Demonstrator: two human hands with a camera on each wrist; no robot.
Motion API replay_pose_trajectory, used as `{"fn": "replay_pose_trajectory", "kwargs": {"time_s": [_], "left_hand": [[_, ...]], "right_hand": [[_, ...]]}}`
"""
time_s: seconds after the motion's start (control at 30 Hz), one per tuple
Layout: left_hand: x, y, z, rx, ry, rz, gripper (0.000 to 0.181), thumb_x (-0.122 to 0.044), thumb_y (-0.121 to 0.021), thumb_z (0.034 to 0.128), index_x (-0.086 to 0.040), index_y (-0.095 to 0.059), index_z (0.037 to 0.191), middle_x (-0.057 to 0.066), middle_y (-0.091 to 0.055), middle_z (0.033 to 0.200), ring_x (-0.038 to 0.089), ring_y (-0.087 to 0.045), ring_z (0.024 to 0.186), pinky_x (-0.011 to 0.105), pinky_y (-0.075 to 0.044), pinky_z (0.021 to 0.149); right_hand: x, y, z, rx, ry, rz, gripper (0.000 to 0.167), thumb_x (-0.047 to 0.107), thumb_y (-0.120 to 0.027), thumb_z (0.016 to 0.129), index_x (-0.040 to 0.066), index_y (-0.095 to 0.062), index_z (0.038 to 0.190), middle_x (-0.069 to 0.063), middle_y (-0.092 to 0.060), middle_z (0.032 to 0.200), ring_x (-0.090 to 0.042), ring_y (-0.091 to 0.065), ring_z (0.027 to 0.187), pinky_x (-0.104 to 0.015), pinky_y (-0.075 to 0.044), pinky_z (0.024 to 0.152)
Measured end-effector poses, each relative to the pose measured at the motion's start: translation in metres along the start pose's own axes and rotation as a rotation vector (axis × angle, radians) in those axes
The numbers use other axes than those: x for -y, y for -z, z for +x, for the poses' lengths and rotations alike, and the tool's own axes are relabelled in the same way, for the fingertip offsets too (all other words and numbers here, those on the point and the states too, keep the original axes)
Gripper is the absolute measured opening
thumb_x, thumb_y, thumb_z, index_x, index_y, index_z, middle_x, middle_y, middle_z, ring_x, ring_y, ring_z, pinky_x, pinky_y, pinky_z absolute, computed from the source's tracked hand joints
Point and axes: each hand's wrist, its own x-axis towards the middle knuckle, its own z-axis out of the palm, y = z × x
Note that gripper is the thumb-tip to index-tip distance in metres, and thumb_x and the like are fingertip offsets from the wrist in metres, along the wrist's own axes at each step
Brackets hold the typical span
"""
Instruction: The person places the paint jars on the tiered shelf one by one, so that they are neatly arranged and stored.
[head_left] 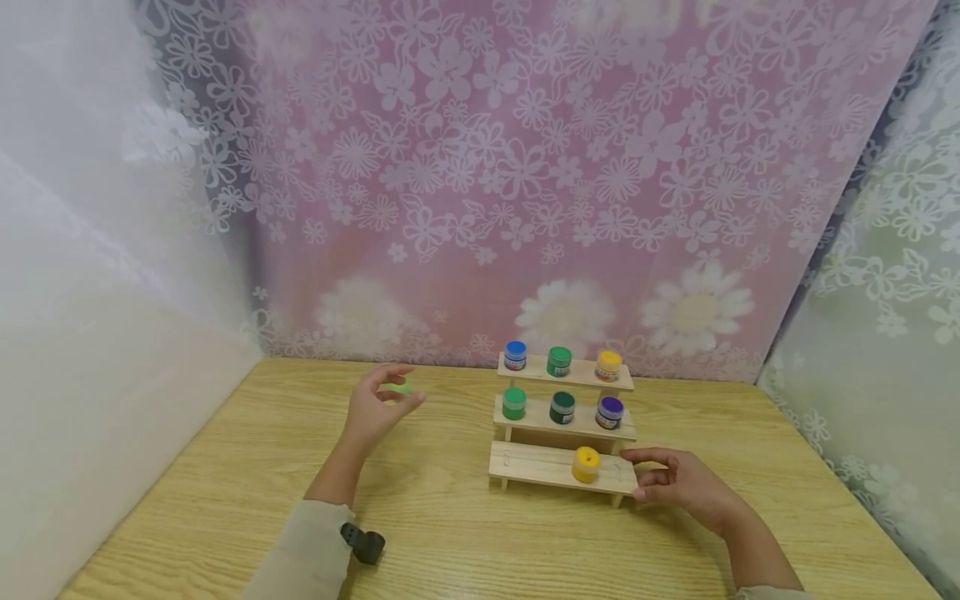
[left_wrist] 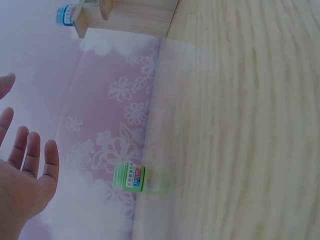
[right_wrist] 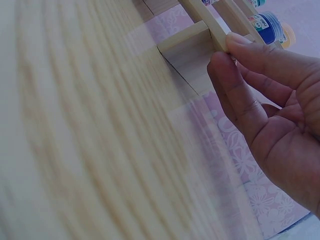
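My left hand [head_left: 372,417] hovers over the table at the left, fingers spread and slightly bent, holding nothing. Beyond it stands a light green paint jar [head_left: 402,387], partly hidden by the fingers; the left wrist view shows this jar [left_wrist: 131,177] apart from the hand. My right hand [head_left: 686,487] pinches the right end of the lowest step of a wooden tiered rack [head_left: 536,462] between thumb and fingers, as the right wrist view shows. On that step sits a yellow paint jar [head_left: 586,465], right of the middle.
Blue [head_left: 515,356], green [head_left: 558,362] and yellow [head_left: 608,366] jars stand on the top step. The middle step holds green [head_left: 513,403], dark green [head_left: 562,407] and purple [head_left: 610,412] ones. A flowered curtain [head_left: 525,167] hangs behind the wooden table [head_left: 435,517].
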Motion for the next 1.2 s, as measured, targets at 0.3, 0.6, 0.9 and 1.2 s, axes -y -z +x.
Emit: {"fn": "replay_pose_trajectory", "kwargs": {"time_s": [0.3, 0.6, 0.9, 1.2], "left_hand": [[0.037, 0.004, 0.012, -0.039, 0.071, 0.007, 0.042, -0.008, -0.077, 0.0847, -0.003, -0.063, 0.124, 0.015, -0.052, 0.13, 0.03, -0.048, 0.112, 0.05, -0.047, 0.095], [0.064, 0.012, 0.022, -0.052, 0.083, 0.055, 0.05, -0.029, -0.083, 0.0802, -0.01, -0.066, 0.123, 0.008, -0.053, 0.13, 0.038, -0.045, 0.118, 0.048, -0.045, 0.095], [0.078, 0.019, 0.03, -0.036, 0.116, 0.093, 0.053, -0.027, -0.083, 0.0799, -0.011, -0.065, 0.127, 0.008, -0.049, 0.135, 0.035, -0.042, 0.124, 0.052, -0.042, 0.099], [0.085, 0.02, 0.038, 0.039, 0.2, 0.123, 0.057, -0.029, -0.08, 0.0828, -0.012, -0.06, 0.134, 0.009, -0.04, 0.147, 0.032, -0.038, 0.131, 0.054, -0.039, 0.104]], "right_hand": [[-0.001, 0.0, 0.0, 0.002, -0.005, 0.014, 0.065, 0.008, -0.072, 0.089, -0.012, -0.039, 0.141, -0.015, -0.065, 0.101, -0.021, -0.065, 0.088, -0.037, -0.057, 0.081], [0.0, 0.0, 0.0, -0.001, -0.004, 0.017, 0.065, 0.008, -0.072, 0.089, -0.012, -0.04, 0.141, -0.015, -0.064, 0.102, -0.021, -0.064, 0.087, -0.037, -0.057, 0.081], [-0.001, 0.0, 0.001, -0.009, -0.016, 0.006, 0.065, 0.01, -0.073, 0.088, -0.011, -0.041, 0.141, -0.014, -0.064, 0.099, -0.02, -0.063, 0.084, -0.036, -0.057, 0.08], [-0.001, 0.0, 0.001, -0.009, -0.001, 0.004, 0.065, 0.009, -0.073, 0.088, -0.011, -0.041, 0.141, -0.017, -0.063, 0.105, -0.021, -0.065, 0.086, -0.036, -0.057, 0.08]]}}
